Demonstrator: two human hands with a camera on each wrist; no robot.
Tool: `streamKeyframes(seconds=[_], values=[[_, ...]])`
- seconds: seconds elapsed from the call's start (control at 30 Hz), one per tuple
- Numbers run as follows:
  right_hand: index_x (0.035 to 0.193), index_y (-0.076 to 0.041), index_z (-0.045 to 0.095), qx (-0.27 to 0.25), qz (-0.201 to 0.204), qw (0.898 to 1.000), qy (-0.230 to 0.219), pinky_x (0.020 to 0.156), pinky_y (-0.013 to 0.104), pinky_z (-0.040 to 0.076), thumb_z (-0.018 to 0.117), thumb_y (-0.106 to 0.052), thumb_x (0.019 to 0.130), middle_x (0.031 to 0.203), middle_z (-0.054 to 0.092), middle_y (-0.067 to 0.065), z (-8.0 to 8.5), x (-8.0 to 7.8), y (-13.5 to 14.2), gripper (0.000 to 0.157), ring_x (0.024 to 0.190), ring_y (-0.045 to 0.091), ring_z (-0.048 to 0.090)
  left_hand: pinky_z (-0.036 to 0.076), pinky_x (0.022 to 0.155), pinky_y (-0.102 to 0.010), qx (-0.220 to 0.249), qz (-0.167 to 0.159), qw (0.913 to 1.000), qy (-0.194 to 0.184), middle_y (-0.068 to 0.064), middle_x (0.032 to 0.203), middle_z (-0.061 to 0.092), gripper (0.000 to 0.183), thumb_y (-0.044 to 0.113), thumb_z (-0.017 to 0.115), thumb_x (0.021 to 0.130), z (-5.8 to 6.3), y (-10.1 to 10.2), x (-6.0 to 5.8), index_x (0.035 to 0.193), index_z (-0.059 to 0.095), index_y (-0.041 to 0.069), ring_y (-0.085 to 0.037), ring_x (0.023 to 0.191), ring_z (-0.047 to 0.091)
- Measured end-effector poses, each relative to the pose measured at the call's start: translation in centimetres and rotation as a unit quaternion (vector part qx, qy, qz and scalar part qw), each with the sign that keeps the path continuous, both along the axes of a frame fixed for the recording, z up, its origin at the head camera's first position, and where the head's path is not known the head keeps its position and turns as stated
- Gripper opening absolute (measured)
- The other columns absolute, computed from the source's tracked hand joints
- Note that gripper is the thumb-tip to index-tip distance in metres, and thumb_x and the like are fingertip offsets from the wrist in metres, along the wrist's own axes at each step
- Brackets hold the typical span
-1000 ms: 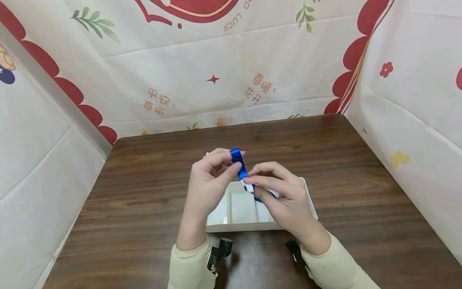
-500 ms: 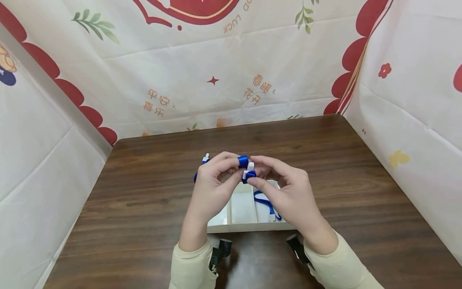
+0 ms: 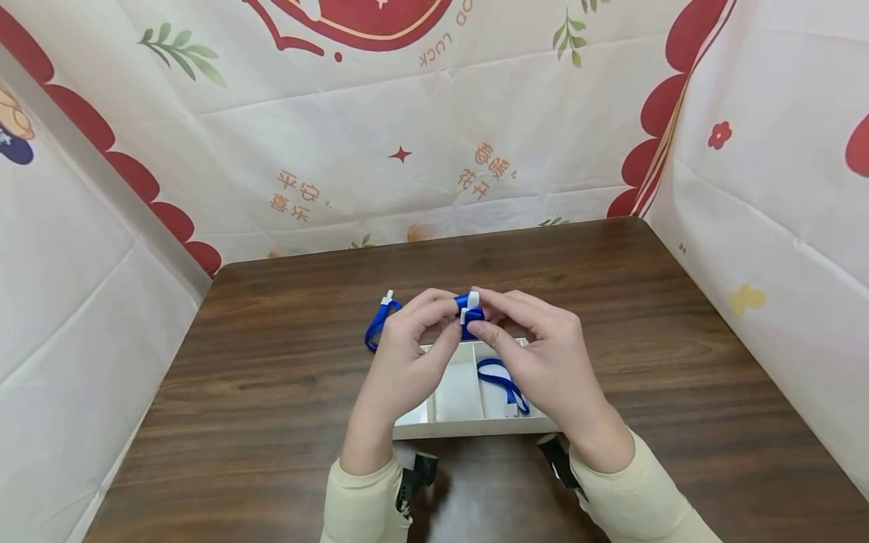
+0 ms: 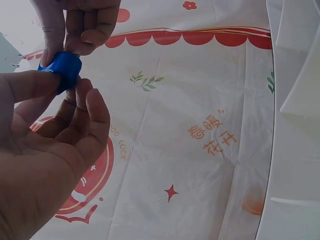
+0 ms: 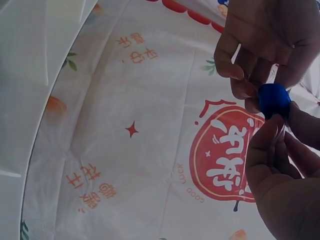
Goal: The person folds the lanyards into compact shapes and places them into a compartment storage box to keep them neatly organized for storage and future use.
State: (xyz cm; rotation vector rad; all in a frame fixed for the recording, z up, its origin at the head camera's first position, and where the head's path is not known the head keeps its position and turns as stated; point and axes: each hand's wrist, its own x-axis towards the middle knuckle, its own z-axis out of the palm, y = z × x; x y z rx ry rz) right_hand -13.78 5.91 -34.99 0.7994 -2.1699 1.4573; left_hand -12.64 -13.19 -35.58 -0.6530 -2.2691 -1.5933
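Note:
A blue lanyard [image 3: 474, 314] with a white plastic clip is wound into a small coil between both hands, raised over the tray. My left hand [image 3: 411, 363] pinches its left side between thumb and fingers. From the right, my right hand [image 3: 543, 353] pinches the same coil, its thumb on the near face. The white clip sticks up at the top of the coil. In the left wrist view the blue strap [image 4: 67, 69] makes a wide loop around the fingertips. The right wrist view shows the rolled strap [image 5: 274, 100] between the fingers of both hands.
Below the hands stands a white divided tray [image 3: 468, 430] on the brown wooden table [image 3: 271, 377]. A second blue lanyard [image 3: 517, 395] lies in its right compartment. Behind my left hand, another blue lanyard [image 3: 375, 327] lies on the table. Printed cloth walls [image 3: 380, 113] enclose the table.
The strap, earlier stretched out between the hands, is now wound into a compact coil with the clip pointing up. Both hands have come closer together, and the lanyard behind the left hand shows more.

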Motion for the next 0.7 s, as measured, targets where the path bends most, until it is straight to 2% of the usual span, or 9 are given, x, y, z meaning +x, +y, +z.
streamKeyframes(seconds=[0.2,0.33,0.43,0.57,0.7], values=[[0.124,-0.003,0.078,0.02,0.01,1.0,-0.005,0.08,0.013,0.06,0.084,0.004,0.085,0.098,0.078,0.003,0.4,-0.26,0.2,0.04,0.086,0.008,0.068,0.063,0.085,-0.029,-0.038,0.003,0.9991,0.019,-0.009,0.115,0.071,0.017,0.002,0.06,0.106,0.01,-0.14,-0.12,0.114,0.075,0.0,-0.016,0.093,0.067],[0.118,-0.005,0.08,0.041,0.021,0.999,-0.024,0.08,0.014,0.06,0.083,0.002,0.087,0.102,0.079,0.002,0.63,-0.37,0.29,0.033,0.087,0.008,0.07,0.061,0.077,-0.026,-0.048,0.026,0.9977,0.039,-0.009,0.107,0.074,0.013,0.001,0.066,0.102,0.17,-0.36,-0.11,0.109,0.078,0.001,-0.015,0.084,0.064],[0.115,-0.006,0.08,0.051,0.018,0.998,-0.033,0.08,0.016,0.061,0.084,0.001,0.087,0.102,0.078,0.0,0.66,-0.34,0.31,0.03,0.087,0.008,0.07,0.058,0.072,-0.024,-0.045,0.055,0.9964,0.047,-0.008,0.097,0.076,0.008,0.001,0.073,0.098,0.2,-0.5,-0.13,0.103,0.08,0.002,-0.014,0.078,0.062],[0.118,-0.007,0.08,0.056,0.013,0.998,-0.039,0.079,0.017,0.061,0.084,0.001,0.086,0.1,0.077,-0.001,0.56,-0.32,0.26,0.032,0.087,0.009,0.069,0.056,0.071,-0.024,-0.051,0.07,0.9957,0.032,-0.007,0.09,0.075,0.006,0.001,0.077,0.095,0.12,-0.57,-0.13,0.099,0.08,0.004,-0.014,0.076,0.061],[0.129,-0.007,0.076,0.06,0.011,0.998,-0.03,0.08,0.015,0.061,0.084,0.003,0.086,0.096,0.075,0.001,0.56,-0.55,0.19,0.044,0.087,0.011,0.068,0.057,0.076,-0.025,-0.077,0.049,0.9957,0.014,-0.008,0.102,0.074,0.009,0.001,0.071,0.099,0.11,-0.49,-0.06,0.106,0.077,0.004,-0.015,0.084,0.061]])
